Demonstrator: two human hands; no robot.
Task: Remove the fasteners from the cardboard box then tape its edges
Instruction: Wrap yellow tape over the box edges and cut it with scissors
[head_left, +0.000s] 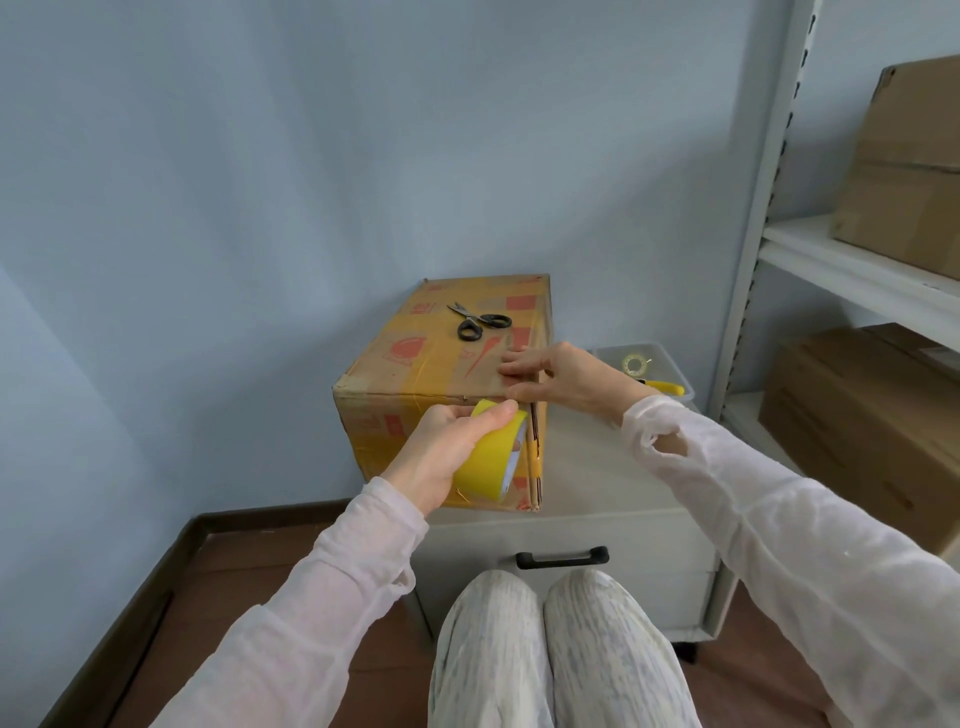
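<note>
Left hand (441, 447) grips the yellow tape roll (491, 462), right hand (561, 376) presses straight fingers on the cardboard box (415, 364)

You look through one wide-angle camera on your head, facing forward and down toward the wall (260, 208). It sits close above your left hand (441, 452) and right hand (566, 379); your knees (493, 623) fill the bottom edge.

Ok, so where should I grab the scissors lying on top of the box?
Take the scissors by their black handle loops, coming from above on the near side. They lie flat on the cardboard box, loops toward you and blades pointing away, so your fingers likely stay clear of the tips.
</note>
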